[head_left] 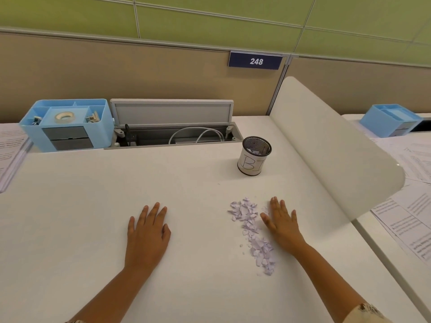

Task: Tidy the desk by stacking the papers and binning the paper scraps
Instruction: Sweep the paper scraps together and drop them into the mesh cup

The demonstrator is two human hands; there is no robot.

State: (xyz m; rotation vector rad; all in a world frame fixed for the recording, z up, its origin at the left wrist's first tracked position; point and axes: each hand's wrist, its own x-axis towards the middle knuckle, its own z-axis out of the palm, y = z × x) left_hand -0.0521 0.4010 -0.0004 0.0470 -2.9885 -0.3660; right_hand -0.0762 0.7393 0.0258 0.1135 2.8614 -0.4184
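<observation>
On desk [70, 206], mesh bin [254, 156] w/ scraps inside, loose scraps [253, 226] beside flat right hand [281, 221], left hand [147, 231] fingers flat.

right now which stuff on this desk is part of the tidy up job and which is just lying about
Part of the job:
paper scraps
mesh bin
stacked papers
left hand
right hand

Just lying about:
blue organiser
tape roll
open cable tray
white divider

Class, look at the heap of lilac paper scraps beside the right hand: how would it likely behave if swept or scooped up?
The paper scraps are many tiny loose flakes, so they would probably scatter rather than move together. They look thin and light, so strays would likely escape the right hand. Lying flat on the smooth desk, they may resist pinching.
</observation>
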